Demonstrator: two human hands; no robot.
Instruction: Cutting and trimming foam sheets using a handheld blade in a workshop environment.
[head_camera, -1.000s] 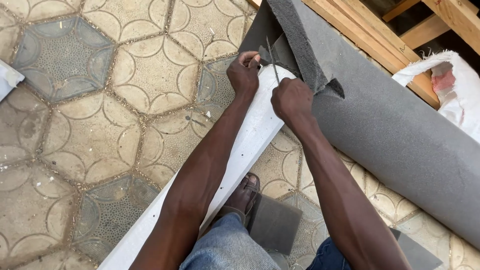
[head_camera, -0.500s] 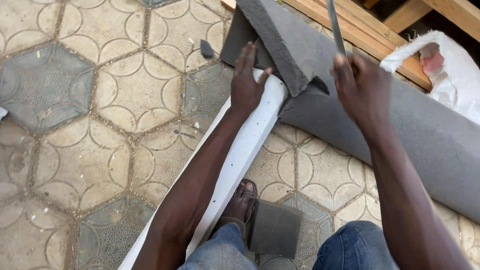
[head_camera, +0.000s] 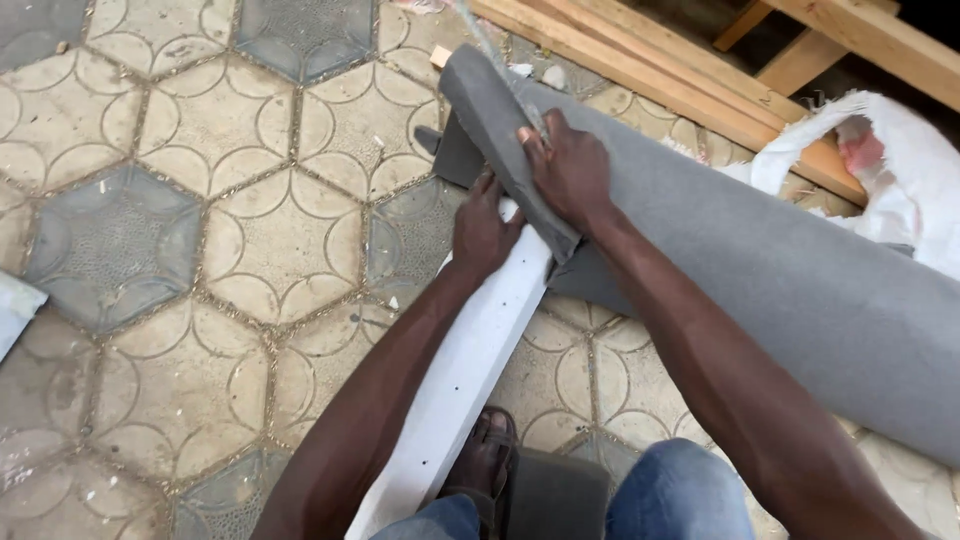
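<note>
right hand fingers: the right hand is clenched around a thin metal blade, thumb and knuckles pressed onto the folded edge of the grey foam sheet. The blade sticks out toward 11 o'clock and it's blurry, so I can't tell the exact tool, looks like a knife or a saw blade.

left hand fingers: the left hand is curled down on the top end of the white board, fingertips tucked under the foam flap at about 12 o'clock from the wrist. It's pinning stuff down rather than properly gripping anything.

what changed: half a second ago the right hand was up in the air at 1 o'clock with the blade raised clear of the foam. Now it's back down on the fold, right beside the left hand, nearly touching. The left hand has barely moved off the board end. My read is one cut stroke ended and the blade is being set in for the next one.

where the foam is: it runs from the middle of the view out to 4 o'clock, the cut end draped over the white board.

around it: patterned hexagon floor tiles, timber planks at 1 o'clock, a white sack at 2 o'clock, a sandalled foot and a dark grey offcut at 6 o'clock.
</note>
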